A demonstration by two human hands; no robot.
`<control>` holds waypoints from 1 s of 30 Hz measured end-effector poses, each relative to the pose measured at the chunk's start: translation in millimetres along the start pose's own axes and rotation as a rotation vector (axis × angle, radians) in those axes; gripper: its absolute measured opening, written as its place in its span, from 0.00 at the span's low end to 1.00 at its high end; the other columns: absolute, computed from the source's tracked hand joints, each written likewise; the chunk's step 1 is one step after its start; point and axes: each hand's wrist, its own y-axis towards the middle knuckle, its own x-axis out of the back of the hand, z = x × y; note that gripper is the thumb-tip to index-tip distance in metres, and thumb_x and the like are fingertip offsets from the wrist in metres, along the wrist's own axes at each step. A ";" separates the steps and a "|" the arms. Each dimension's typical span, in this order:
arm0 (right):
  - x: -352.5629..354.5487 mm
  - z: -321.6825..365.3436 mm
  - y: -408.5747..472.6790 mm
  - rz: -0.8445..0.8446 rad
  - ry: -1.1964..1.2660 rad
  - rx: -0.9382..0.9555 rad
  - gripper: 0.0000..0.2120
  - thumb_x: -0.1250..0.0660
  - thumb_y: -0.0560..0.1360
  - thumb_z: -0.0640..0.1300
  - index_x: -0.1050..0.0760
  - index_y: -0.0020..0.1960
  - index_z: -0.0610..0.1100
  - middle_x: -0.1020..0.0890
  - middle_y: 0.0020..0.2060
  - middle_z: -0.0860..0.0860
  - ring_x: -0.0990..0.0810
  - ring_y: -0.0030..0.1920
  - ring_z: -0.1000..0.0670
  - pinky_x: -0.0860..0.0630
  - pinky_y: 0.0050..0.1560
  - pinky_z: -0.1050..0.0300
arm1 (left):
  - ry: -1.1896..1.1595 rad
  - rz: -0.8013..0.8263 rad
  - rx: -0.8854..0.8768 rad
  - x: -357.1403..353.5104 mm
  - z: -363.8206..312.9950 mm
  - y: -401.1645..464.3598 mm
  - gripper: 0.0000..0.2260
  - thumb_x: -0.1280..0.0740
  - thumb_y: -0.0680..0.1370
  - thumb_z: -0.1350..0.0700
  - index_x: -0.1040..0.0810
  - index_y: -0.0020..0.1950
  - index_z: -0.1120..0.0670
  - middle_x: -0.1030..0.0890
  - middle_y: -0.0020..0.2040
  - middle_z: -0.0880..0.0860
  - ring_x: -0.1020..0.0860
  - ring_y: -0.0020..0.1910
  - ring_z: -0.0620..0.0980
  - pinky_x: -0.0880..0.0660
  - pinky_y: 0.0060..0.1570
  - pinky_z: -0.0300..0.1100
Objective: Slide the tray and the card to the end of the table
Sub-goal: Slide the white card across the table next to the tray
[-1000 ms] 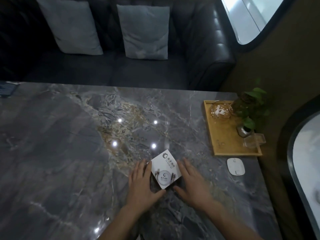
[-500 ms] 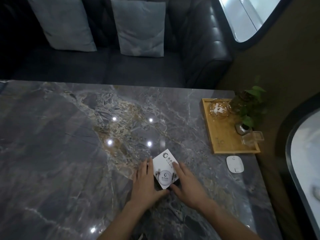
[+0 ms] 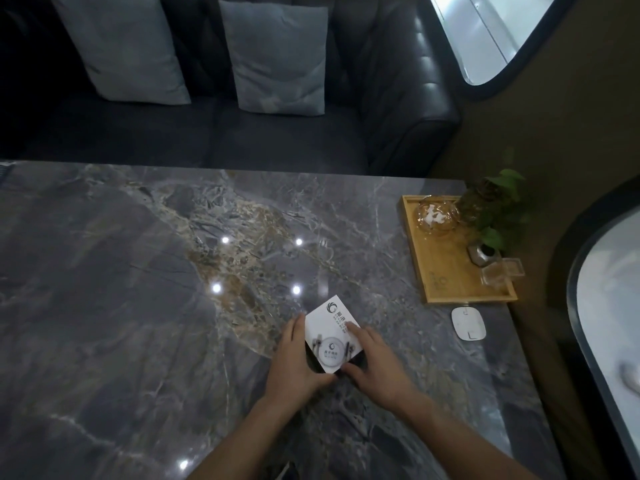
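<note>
From the head camera, looking down over the dark grey veined marble table (image 3: 138,306), both hands bracket a white printed square card (image 3: 330,336) that seems to sit on a dark stand. The left hand (image 3: 294,362) lies flat and open against the card's left edge, its thumb curled under the near corner. The right hand (image 3: 372,360) is open too, fingers (image 3: 353,329) resting on the right edge. Neither is clenched; they cup it.

The card sits turned like a diamond, one corner pointing away toward the black leather sofa (image 3: 311,133), logo at the far end. Its long diagonal runs near to far, leaning slightly left.

To push it well, I'd keep even pressure from both palms, low and flat, steering right toward the shallow bamboo tray (image 3: 446,282), which already lies at the table's right end, long side along that edge.
</note>
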 end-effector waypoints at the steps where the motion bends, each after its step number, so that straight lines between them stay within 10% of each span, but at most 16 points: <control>1: -0.2 0.0 -1.4 -0.006 -0.004 0.009 0.36 0.27 0.70 0.50 0.38 0.74 0.50 0.30 0.66 0.52 0.29 0.65 0.51 0.32 0.65 0.59 | -0.019 -0.001 -0.012 0.6 -0.6 -1.3 0.48 0.21 0.59 0.41 0.37 0.74 0.51 0.30 0.67 0.48 0.24 0.61 0.46 0.22 0.51 0.44; 9: 8.7 10.7 -31.8 -0.134 0.177 0.065 0.34 0.26 0.66 0.56 0.39 0.65 0.70 0.29 0.58 0.75 0.28 0.60 0.68 0.31 0.56 0.73 | -0.113 -0.010 -0.110 8.0 -1.6 -20.4 0.42 0.19 0.57 0.42 0.34 0.68 0.40 0.31 0.63 0.40 0.24 0.56 0.35 0.19 0.47 0.42; 16: 11.9 3.7 -61.1 -0.231 0.533 -0.029 0.20 0.27 0.73 0.43 0.26 0.63 0.53 0.16 0.54 0.57 0.17 0.53 0.54 0.18 0.48 0.56 | -0.153 0.051 -0.181 9.7 -0.4 -46.9 0.48 0.18 0.56 0.45 0.43 0.66 0.23 0.39 0.66 0.25 0.30 0.66 0.33 0.22 0.58 0.40; 25: 21.9 -9.9 -99.4 -0.311 0.846 -0.203 0.14 0.31 0.75 0.36 0.23 0.60 0.39 0.14 0.49 0.44 0.15 0.46 0.45 0.17 0.42 0.50 | -0.377 0.193 -0.163 -1.4 -13.3 -68.7 0.56 0.15 0.58 0.43 0.44 0.79 0.39 0.40 0.77 0.40 0.29 0.71 0.40 0.24 0.64 0.41; 30: 35.2 -19.1 -113.4 -0.348 0.937 -0.199 0.11 0.32 0.75 0.36 0.22 0.58 0.41 0.13 0.47 0.46 0.14 0.45 0.45 0.17 0.40 0.52 | -0.662 0.182 -0.016 -19.8 -36.1 -71.7 0.43 0.18 0.67 0.58 0.36 0.76 0.41 0.25 0.70 0.44 0.19 0.62 0.44 0.19 0.57 0.45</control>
